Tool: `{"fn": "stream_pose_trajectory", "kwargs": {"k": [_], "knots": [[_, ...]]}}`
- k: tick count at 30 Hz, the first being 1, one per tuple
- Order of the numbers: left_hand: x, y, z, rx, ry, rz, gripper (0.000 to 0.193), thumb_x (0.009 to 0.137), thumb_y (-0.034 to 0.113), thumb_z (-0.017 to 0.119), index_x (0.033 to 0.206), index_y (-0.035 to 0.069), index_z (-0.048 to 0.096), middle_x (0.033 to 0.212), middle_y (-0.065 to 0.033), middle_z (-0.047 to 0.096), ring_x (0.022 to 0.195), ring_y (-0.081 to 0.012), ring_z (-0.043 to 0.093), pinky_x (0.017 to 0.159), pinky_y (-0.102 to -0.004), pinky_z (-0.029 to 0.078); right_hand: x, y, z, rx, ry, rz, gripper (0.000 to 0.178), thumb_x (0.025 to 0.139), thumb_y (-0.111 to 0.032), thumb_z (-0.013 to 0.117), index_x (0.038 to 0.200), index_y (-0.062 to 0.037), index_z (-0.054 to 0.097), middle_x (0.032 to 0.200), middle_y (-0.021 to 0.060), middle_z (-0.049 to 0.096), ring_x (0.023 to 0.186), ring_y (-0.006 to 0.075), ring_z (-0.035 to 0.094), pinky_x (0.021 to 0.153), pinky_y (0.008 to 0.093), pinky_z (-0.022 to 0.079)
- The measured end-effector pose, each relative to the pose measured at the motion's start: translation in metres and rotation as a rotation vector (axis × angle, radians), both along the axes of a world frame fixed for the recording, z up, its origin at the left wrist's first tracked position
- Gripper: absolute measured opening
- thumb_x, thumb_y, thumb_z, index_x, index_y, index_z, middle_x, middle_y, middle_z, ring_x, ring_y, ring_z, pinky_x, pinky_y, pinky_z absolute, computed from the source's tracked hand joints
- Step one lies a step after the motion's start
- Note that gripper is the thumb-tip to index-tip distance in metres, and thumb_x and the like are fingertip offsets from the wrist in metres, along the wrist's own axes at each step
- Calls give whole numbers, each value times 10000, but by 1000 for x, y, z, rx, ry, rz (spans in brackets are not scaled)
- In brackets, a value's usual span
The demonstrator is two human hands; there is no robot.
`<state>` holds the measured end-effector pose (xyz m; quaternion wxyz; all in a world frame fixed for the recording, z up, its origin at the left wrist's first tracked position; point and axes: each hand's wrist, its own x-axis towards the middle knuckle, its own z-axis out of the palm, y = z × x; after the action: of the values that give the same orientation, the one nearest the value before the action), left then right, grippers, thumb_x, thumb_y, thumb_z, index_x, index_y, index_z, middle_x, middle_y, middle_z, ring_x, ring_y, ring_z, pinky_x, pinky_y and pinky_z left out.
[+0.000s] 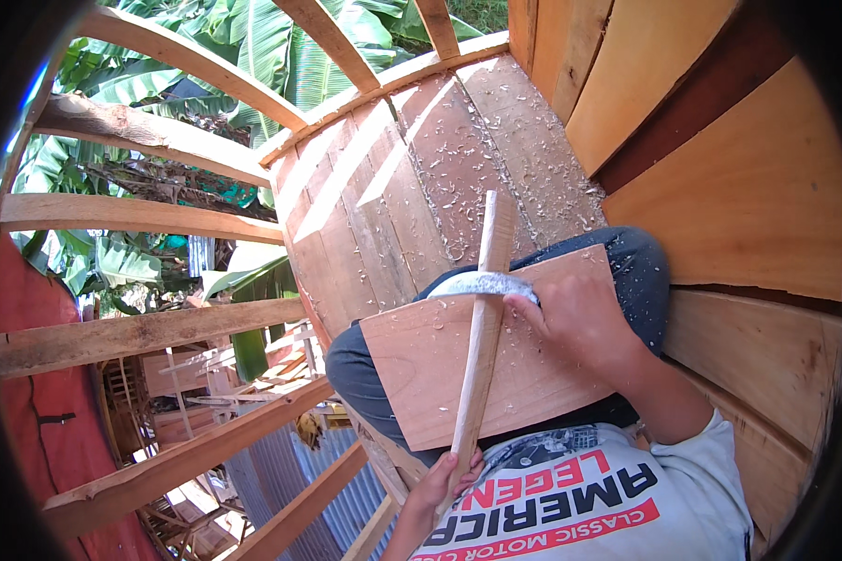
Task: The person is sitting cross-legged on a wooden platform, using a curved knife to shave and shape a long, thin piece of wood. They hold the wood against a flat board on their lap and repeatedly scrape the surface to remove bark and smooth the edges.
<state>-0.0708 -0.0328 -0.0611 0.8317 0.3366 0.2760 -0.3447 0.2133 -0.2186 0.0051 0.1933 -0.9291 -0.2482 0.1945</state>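
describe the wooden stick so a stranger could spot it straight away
Find the flat, pinkish-brown rectangular wooden board lying across the seated person's dark blue trousers. Over it runs a long, pale wooden stick, held by the left hand, with a curved silvery-grey blade crossing it. Unlike the broad board, it is slim and juts past the board's far and near edges.

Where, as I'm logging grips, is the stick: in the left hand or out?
In: the left hand wraps around the stick low down.
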Motion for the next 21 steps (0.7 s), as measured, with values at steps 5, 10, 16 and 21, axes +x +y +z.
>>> {"fn": "stream_pose_trajectory", "kwargs": {"k": [5, 10, 16, 21], "knots": [[-3, 0, -3, -17, -3, 6, 635, 873, 680, 454, 966, 52, 449, 690, 40, 418, 502, -11, 331, 436, -151, 256, -10, -3, -6, -9, 3, 20, 560, 937, -479, 495, 740, 3, 701, 635, 196, 629, 603, 332, 645, 565, 421, 510], [4, -2, 2, 18, -11, -11, 635, 870, 686, 453, 951, 56, 447, 678, 40, 410, 486, -16, 323, 429, -159, 256, -11, -8, -10, -14, -60, -30, 557, 940, -478, 494, 740, -2, 703, 617, 196, 626, 589, 328, 653, 546, 413, 516], [6, -1, 3, 91, -64, -40, 603, 894, 659, 435, 943, 58, 448, 689, 38, 398, 506, -25, 323, 434, -166, 256, -8, -7, -10, 53, -66, -31, 548, 930, -490, 504, 779, -7, 714, 618, 197, 630, 586, 334, 655, 555, 418, 514], [7, -6, 8, 184, -86, -67, 567, 918, 621, 431, 946, 56, 445, 708, 32, 396, 531, -29, 324, 440, -168, 253, -24, -11, -11, 29, -4, 58, 565, 927, -509, 497, 785, -7, 715, 619, 189, 631, 600, 338, 656, 564, 420, 518]]}}
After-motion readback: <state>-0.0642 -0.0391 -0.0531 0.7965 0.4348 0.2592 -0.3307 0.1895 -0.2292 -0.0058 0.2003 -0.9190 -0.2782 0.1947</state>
